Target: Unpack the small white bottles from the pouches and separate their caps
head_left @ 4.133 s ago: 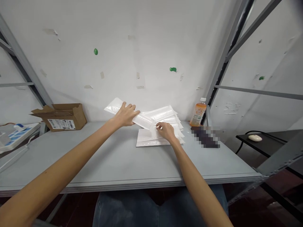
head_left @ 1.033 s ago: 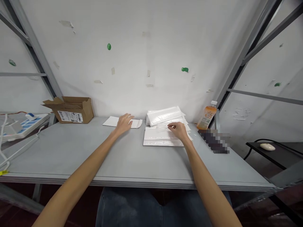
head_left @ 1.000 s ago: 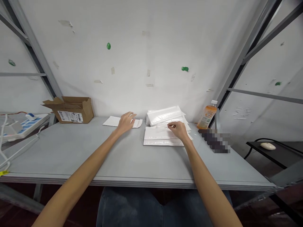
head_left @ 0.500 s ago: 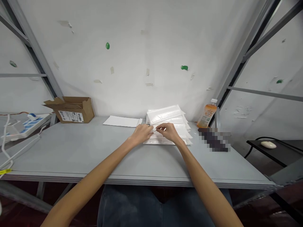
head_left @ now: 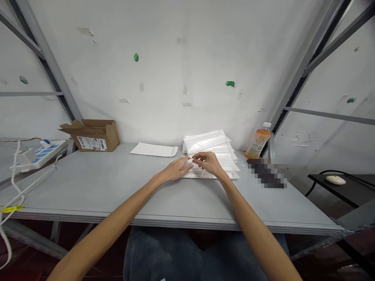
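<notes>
My left hand [head_left: 176, 168] lies at the left edge of a fanned pile of glossy white envelopes [head_left: 206, 144], its fingers stretched out and its thumb apart. Over the pile, my right hand [head_left: 207, 162] is closed in a pinch, with its fingertips close to those of the left. A small white bit shows between the two hands. Whether it is an envelope's edge or a separate piece, I cannot tell. Left of the pile, a single white envelope [head_left: 154, 150] rests flat near the wall.
An opened cardboard box [head_left: 95, 136] stands at the back left, beside a power strip [head_left: 41, 156] with white cables. To the right are an orange drink bottle [head_left: 258, 141] and a blurred dark object [head_left: 266, 173]. A white mouse [head_left: 335, 180] sits on a black side shelf [head_left: 348, 191].
The fingers of my left hand have straightened from a more curled pose, and the hand lies flatter. My right hand keeps its pinch in nearly the same place. The view has shifted slightly.
</notes>
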A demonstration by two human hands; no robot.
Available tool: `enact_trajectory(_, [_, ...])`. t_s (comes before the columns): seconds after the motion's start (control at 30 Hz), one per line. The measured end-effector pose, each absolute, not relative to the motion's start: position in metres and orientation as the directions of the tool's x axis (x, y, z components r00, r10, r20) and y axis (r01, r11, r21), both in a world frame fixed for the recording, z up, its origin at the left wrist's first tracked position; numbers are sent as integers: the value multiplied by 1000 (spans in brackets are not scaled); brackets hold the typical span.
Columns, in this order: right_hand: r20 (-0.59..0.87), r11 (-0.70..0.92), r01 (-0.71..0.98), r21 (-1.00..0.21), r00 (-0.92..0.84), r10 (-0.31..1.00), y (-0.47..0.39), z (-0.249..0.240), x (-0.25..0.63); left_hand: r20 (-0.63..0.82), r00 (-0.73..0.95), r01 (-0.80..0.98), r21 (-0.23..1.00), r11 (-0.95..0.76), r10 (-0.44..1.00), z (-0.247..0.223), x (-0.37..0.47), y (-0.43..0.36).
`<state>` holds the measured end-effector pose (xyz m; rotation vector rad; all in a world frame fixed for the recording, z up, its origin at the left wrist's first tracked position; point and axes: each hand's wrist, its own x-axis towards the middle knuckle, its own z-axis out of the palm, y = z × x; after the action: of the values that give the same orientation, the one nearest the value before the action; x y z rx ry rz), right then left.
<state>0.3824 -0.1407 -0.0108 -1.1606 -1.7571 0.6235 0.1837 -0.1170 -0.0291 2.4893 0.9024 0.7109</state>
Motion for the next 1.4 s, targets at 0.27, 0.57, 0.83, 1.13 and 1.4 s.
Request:
enact_trajectory(0.27, [412, 434, 264, -862, -135, 901, -141, -12, 378, 314, 618, 413, 650, -638, 721, -29, 184, -124])
enact_trajectory(0.57, [417, 389, 301, -871, 30, 909, -144, -11, 373, 268, 545, 284, 833, -476, 795, -28, 181, -117])
enact_trajectory(0.83, [365, 345, 386, -855, -22, 931, -145, -13, 368, 290, 531, 78, 919, -387, 796, -32, 177, -104])
enact_trajectory(1.13, [326, 349, 261, -900, -125, 937, -151, -13, 355, 229, 612, 47, 945, -324, 757, -31, 177, -113])
enact_trajectory(1.4, [270, 273, 160, -949, -42, 962, -145, -15, 349, 258, 494, 76, 939, -337, 830, -29, 170, -108])
